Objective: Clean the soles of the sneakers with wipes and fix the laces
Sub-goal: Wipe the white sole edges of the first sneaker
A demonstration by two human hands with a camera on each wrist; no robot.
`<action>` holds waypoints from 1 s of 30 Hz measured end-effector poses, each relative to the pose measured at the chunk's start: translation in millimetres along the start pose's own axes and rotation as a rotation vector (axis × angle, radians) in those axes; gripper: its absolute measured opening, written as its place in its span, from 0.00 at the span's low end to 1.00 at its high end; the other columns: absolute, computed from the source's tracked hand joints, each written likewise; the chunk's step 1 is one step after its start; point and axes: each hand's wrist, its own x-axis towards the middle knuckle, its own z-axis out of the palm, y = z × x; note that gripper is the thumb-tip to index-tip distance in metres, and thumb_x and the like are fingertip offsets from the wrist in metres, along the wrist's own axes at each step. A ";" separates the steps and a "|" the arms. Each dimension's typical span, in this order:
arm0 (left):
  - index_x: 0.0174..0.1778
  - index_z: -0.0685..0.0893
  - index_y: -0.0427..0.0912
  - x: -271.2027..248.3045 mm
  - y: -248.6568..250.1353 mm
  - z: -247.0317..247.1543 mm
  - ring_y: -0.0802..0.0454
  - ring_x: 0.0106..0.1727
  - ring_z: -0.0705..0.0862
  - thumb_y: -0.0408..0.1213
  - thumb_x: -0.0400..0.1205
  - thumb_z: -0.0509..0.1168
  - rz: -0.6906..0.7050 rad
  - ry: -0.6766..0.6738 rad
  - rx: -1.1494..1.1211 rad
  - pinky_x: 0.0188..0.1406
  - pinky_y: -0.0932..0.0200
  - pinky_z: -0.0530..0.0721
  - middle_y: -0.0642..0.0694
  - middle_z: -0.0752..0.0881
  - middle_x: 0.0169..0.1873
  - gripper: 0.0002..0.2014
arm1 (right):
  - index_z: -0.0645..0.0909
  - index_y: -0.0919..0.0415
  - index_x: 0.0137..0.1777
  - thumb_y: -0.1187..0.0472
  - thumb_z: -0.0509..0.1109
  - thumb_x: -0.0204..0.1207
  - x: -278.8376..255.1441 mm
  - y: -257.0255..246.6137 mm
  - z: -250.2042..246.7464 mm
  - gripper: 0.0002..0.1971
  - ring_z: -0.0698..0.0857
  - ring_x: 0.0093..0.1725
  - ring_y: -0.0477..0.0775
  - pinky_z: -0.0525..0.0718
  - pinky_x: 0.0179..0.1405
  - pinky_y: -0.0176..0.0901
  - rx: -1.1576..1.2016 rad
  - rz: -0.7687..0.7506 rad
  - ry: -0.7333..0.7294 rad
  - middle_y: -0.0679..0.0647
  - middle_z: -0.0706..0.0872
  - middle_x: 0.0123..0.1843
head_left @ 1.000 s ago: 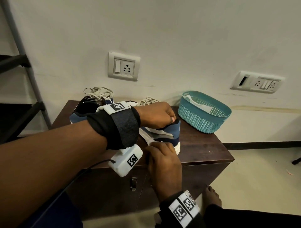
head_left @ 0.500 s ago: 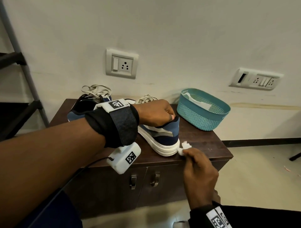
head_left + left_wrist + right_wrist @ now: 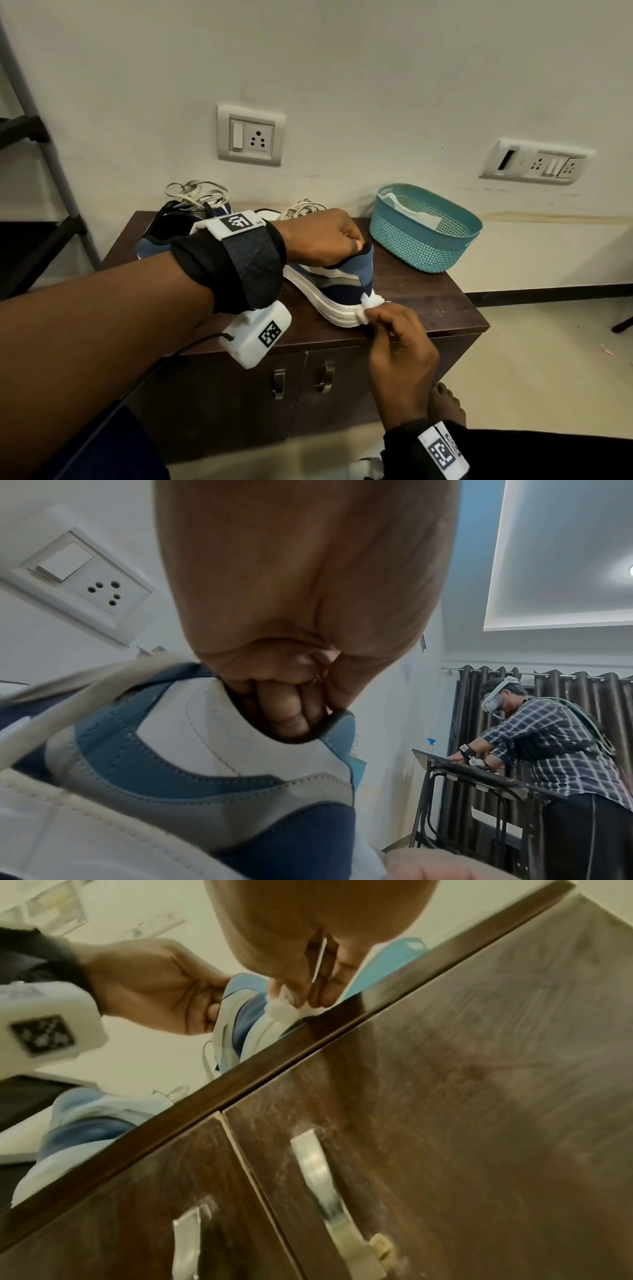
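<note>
My left hand (image 3: 320,240) clamps heel collar of sneaker (image 3: 337,287) at cabinet (image 3: 428,308) front edge; right hand (image 3: 399,346) pinches wadded wipe (image 3: 369,306) against heel sole; wipe looks soft, sole stiff; I'd keep the collar hold.

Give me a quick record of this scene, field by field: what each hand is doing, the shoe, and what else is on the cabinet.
left hand: grips the heel collar of the near sneaker
right hand: pinches a crumpled white wipe against the sneaker's white sole at the heel
second sneaker: behind, laces loose
teal basket: on the wooden cabinet, right of the sneakers, white item inside
</note>
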 end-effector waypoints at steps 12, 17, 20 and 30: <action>0.34 0.75 0.38 0.9 1.3 1.0 0.56 0.23 0.63 0.31 0.88 0.59 0.001 0.014 -0.010 0.24 0.62 0.64 0.45 0.68 0.26 0.15 | 0.89 0.51 0.46 0.80 0.72 0.74 9.3 3.0 0.1 0.20 0.88 0.52 0.41 0.86 0.56 0.39 0.066 0.137 0.032 0.46 0.89 0.50; 0.33 0.74 0.39 1.9 0.0 1.1 0.55 0.24 0.65 0.32 0.88 0.58 -0.002 0.003 -0.026 0.29 0.58 0.66 0.45 0.69 0.25 0.15 | 0.90 0.55 0.51 0.77 0.75 0.74 8.6 -12.6 3.0 0.16 0.88 0.55 0.46 0.84 0.56 0.35 0.090 -0.013 -0.061 0.48 0.89 0.52; 0.32 0.73 0.40 2.7 0.5 1.3 0.58 0.20 0.64 0.31 0.88 0.59 -0.004 0.005 -0.038 0.24 0.64 0.65 0.49 0.68 0.23 0.17 | 0.91 0.62 0.52 0.77 0.76 0.74 24.0 -25.0 11.0 0.13 0.87 0.54 0.47 0.85 0.53 0.38 0.077 -0.139 -0.088 0.51 0.88 0.51; 0.32 0.79 0.37 8.0 -3.3 7.1 0.58 0.21 0.66 0.44 0.89 0.62 0.010 0.005 -0.065 0.28 0.58 0.66 0.51 0.72 0.23 0.21 | 0.89 0.57 0.52 0.71 0.75 0.78 59.1 -25.9 1.5 0.10 0.90 0.52 0.49 0.85 0.52 0.37 0.318 0.122 0.028 0.50 0.91 0.49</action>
